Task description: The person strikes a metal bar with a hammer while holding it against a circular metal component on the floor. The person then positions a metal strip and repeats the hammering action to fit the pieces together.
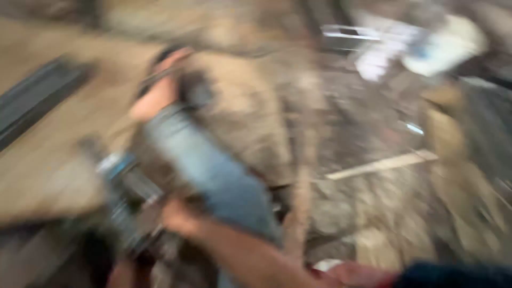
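One hand is all I can place with any confidence, the frame being smeared throughout. My right hand (pixel 178 216) sits low and left of centre, on a bare forearm that runs in from the bottom right corner. It lies against a dark metal object (pixel 121 184) with a bluish glint, which is at the lower left of the frame, at the edge of a pale wooden surface (pixel 48 160). I cannot tell whether the fingers are closed round it or only resting on it.

A flesh-coloured patch at the bottom edge may be my left hand (pixel 122 274). I cannot make out its shape or grip.

A blue-clad limb (pixel 213 170) slants from the centre up to a pinkish end (pixel 157 96) in the upper left. I cannot say whose it is.

I judge the metal object to be rigid and fairly heavy, not fragile, and its shiny parts are probably slick. I would grip the thick dark middle with a full wrap, keeping off the bright end.

Round about, there is a dark strip (pixel 37 98) at the far left and rough brown ground (pixel 346 122) through the middle. A pale slat (pixel 381 165) lies at the right, and white and blue clutter (pixel 442 45) fills the upper right.
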